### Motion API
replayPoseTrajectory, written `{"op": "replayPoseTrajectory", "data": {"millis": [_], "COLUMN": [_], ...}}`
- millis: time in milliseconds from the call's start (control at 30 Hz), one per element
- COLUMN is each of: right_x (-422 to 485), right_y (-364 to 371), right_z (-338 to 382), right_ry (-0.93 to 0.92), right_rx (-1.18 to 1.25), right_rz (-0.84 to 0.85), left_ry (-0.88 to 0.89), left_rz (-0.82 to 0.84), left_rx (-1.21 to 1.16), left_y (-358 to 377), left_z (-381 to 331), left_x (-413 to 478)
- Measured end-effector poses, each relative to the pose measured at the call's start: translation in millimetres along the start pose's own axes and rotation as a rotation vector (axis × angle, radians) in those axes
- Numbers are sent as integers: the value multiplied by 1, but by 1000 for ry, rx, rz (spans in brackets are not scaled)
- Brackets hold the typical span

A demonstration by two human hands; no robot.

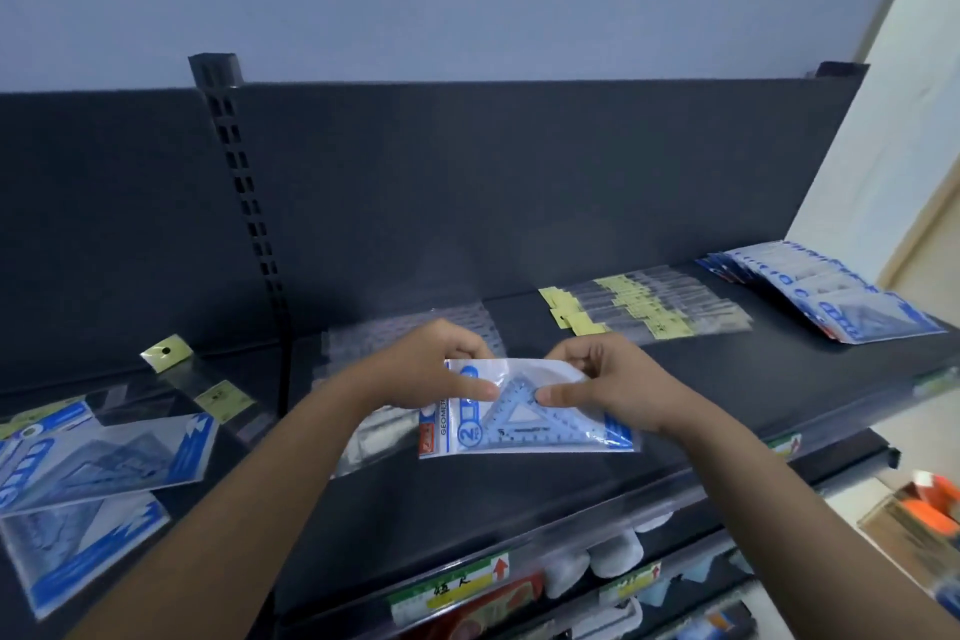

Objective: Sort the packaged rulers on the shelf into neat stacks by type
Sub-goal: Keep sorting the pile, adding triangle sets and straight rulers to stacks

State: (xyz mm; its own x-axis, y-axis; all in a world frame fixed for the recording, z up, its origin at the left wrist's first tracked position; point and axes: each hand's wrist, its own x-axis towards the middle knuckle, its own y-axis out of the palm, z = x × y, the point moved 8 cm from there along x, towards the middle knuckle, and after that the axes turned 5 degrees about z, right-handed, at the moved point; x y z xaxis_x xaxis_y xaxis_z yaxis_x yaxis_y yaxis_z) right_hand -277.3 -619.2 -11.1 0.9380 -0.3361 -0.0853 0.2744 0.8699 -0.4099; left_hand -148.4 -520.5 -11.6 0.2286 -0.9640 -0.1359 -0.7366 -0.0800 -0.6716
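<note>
We see the left hand [431,369] and right hand [613,379] — fingers [470,387] pinching one triangle-ruler packet [540,426] — seemingly held just above the shelf [519,509].

A blue set-square pack [524,418] is being held above the shelf [701,405] by both hands. It is being pinched by the left hand [436,369] and right hand [602,379].

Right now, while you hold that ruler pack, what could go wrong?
The pack is pinched only near its top by the left hand and right hand, so it might slip down past the shelf front. The blue pile at the far right is fanned out near the edge; adding this one carelessly could push some off.
</note>
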Motion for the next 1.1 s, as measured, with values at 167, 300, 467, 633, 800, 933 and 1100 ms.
{"op": "replayPoseTrajectory", "data": {"millis": [167, 300, 467, 633, 800, 933, 1100], "right_x": [-18, -43, -80, -126, -157, -162, -141], "right_y": [-45, -100, -174, -262, -347, -399, -456], "right_z": [-20, -39, -62, -111, -143, -162, -204], "right_ry": [23, 40, -8, 23, 21, 51, 126], "right_rx": [8, 9, -10, -60, -150, -187, -218], "right_rz": [-104, -196, -300, -395, -480, -505, -516], "left_ry": [43, 69, 66, 54, 70, 76, 27], "left_rz": [68, 112, 110, 51, -7, 11, 52], "left_rx": [40, -27, -69, -60, -3, 14, 60], "left_y": [23, 45, 85, 139, 186, 214, 236], "left_z": [-20, -54, -105, -171, -235, -271, -281], "left_x": [39, 71, 116, 168, 228, 276, 345]}}
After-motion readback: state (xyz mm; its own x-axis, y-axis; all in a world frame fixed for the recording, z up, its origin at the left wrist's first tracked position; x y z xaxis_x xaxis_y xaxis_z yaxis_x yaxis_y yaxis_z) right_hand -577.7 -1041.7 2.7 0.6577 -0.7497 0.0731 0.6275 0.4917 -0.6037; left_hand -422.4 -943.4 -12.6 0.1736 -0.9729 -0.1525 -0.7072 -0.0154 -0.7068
